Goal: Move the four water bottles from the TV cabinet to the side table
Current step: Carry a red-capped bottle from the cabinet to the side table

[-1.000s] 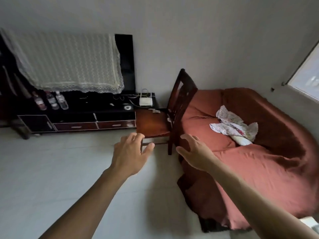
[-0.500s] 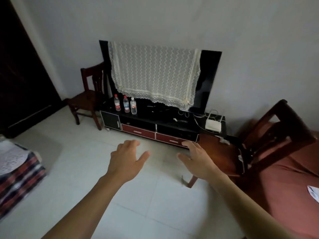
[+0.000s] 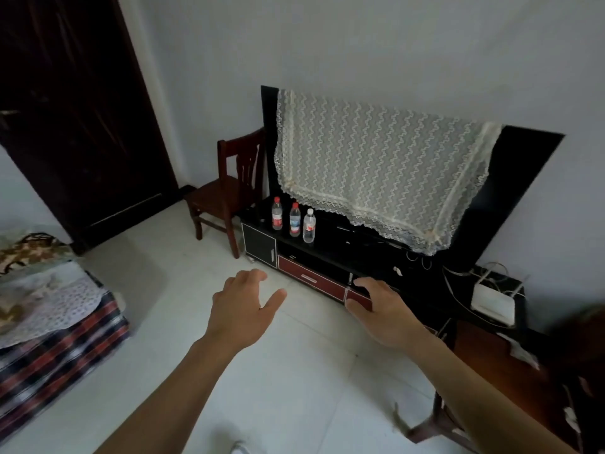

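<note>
Three clear water bottles stand upright in a row on the left end of the black TV cabinet (image 3: 327, 253): a red-capped bottle (image 3: 277, 213), a second red-capped bottle (image 3: 295, 220) and a white-capped bottle (image 3: 309, 226). My left hand (image 3: 244, 308) is stretched out over the floor, below the bottles, fingers apart and holding nothing. My right hand (image 3: 381, 311) hovers in front of the cabinet's red drawers, fingers spread, also with nothing in it. Both hands are well short of the bottles.
A TV (image 3: 510, 191) draped with a lace cloth (image 3: 376, 178) stands on the cabinet. A dark wooden chair (image 3: 226, 194) sits left of the cabinet, another chair (image 3: 497, 365) at lower right. A white router (image 3: 492, 304) with cables lies on the cabinet's right end. A covered piece of furniture (image 3: 49, 322) is at the left, a dark door (image 3: 82, 109) behind.
The view has swung left, away from the red sofa, and closer to the TV cabinet. The bottles now appear larger and nearer the middle. Both hands stay outstretched and open.
</note>
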Motion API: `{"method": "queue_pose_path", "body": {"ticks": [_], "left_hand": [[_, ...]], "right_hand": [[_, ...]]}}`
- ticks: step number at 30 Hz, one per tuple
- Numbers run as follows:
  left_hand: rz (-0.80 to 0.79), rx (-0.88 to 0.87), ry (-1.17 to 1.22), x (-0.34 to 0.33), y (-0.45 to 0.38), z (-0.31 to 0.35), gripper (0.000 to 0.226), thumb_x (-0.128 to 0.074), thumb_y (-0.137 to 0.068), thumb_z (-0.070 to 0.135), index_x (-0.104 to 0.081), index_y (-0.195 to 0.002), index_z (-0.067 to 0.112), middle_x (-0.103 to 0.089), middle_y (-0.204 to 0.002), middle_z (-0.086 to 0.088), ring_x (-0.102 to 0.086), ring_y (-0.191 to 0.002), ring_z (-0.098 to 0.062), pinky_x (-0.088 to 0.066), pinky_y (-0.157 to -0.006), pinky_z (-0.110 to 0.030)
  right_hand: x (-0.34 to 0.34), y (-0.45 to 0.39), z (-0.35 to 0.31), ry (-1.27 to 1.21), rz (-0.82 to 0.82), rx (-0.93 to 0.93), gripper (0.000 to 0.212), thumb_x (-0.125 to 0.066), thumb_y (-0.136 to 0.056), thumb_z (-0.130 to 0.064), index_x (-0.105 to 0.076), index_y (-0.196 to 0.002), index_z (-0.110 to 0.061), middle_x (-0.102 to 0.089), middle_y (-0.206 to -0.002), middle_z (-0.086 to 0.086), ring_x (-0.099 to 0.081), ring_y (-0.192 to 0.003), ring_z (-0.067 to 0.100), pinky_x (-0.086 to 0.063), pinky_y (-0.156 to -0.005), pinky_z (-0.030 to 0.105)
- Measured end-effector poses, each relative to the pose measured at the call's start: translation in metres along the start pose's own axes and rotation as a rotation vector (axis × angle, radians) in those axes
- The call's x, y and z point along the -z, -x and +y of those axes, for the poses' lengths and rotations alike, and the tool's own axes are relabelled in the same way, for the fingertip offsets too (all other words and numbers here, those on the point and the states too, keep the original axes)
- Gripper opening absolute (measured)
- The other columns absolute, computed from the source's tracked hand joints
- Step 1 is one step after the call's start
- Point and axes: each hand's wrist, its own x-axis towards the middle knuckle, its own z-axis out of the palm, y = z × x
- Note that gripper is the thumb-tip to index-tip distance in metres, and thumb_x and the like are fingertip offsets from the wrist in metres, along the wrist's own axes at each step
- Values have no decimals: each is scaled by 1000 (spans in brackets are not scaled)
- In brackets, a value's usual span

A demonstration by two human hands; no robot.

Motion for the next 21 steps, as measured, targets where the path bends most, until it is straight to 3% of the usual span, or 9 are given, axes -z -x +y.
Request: {"method": "queue_pose_path", "body": {"ticks": [5,8,11,17,21], "left_hand": [[19,21,48,3,-94,-51,56,-45,-92,61,-48,-134,24,-53,-140,0,-51,-124,-19,-42,-104,-43],[22,22,100,15,-152,-79,56,-44,-92,61,-48,-134,24,-53,-141,0,-50,-126,-20,-43,-106,-45],[37,25,82,23,-205,-108,57,-43,-92,62,-48,-134,24,-53,-142,0,-50,-128,-20,-43,-106,-45],[-6,77,123,33,-278,-165,56,-44,-91,62,-47,-135,27,-52,-141,1,-50,-126,-18,-44,-105,-41],[-10,63,134,32,-340,-198,54,-46,-91,61,-49,-132,26,-54,-138,1,-52,-122,-17,-46,-101,-38]], "right_hand": [[-12,-98,-43,24,-26,-4,57,-53,-96,-48,-39,-146,-23,-44,-145,5,-51,-122,21,-44,-98,32],[-17,-154,-75,58,-24,-4,59,-52,-95,-50,-38,-147,-24,-43,-147,5,-51,-126,24,-43,-105,40],[-22,-208,-104,87,14,6,59,-54,-95,-49,-39,-146,-24,-44,-145,5,-58,-117,26,-45,-104,46],[-40,-299,-145,63,-25,5,56,-54,-94,-48,-42,-143,-24,-47,-140,5,-56,-119,26,-46,-103,47],[-54,-371,-165,23,-14,24,53,-55,-95,-45,-46,-141,-22,-50,-136,4,-54,-117,22,-46,-101,40]]}}
